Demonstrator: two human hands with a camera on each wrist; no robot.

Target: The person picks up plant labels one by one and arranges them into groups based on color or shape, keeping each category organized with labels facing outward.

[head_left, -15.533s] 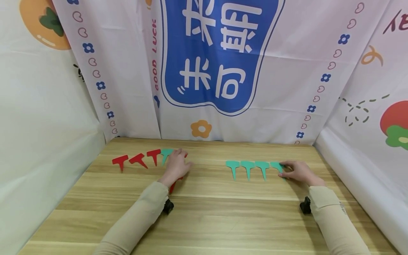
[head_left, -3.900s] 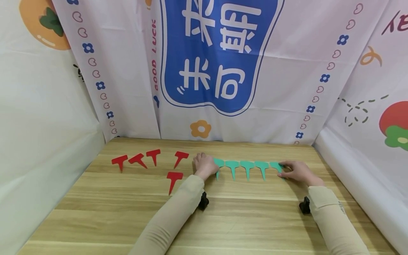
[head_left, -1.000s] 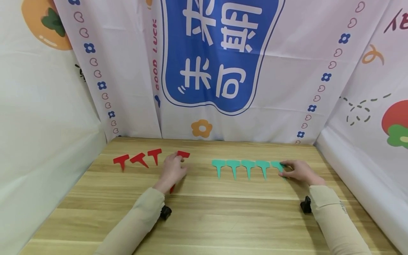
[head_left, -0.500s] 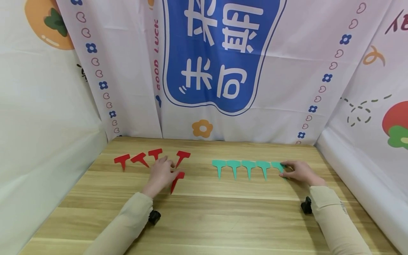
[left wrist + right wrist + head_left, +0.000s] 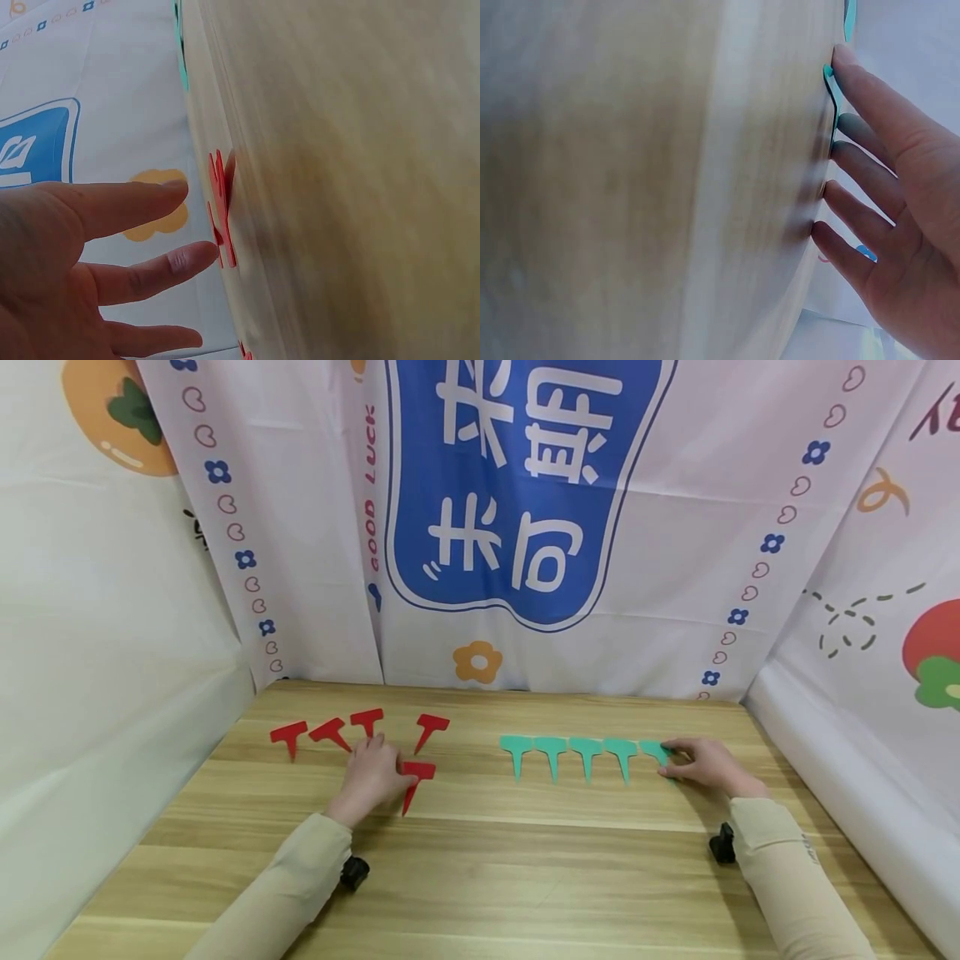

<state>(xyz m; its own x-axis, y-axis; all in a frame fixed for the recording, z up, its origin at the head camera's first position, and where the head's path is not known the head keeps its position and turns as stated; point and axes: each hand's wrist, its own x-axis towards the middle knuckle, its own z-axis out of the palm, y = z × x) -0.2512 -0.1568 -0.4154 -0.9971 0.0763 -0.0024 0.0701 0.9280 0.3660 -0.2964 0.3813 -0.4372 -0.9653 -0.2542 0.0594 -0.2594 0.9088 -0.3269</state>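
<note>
In the head view my left hand [image 5: 369, 774] hovers at the left of a red T-shaped plant label [image 5: 420, 769], its thumb overlapping that label's crossbar. The left wrist view has this hand's fingers extended with nothing between them, and red labels [image 5: 220, 191] at the table's surface beyond. My right hand [image 5: 708, 766] rests at the right end of a row of several green T-shaped plant labels [image 5: 551, 744]. Its fingers touch the last green label [image 5: 649, 749] and partly cover it. In the right wrist view, thumb and fingertips lie along that green label [image 5: 835, 101], the other fingertips on the wood.
Farther left lie more red labels: one tilted [image 5: 328, 732], one at the far left [image 5: 289, 734], one just beyond my left hand [image 5: 367, 718]. Another red label [image 5: 432, 723] lies farther back. White printed cloth [image 5: 322, 610] walls the wooden table [image 5: 525, 877] behind and at both sides.
A green label among the reds has gone to the left end of the green row. My left hand then came back to the reds and shifted left, uncovering two. My right hand stays put.
</note>
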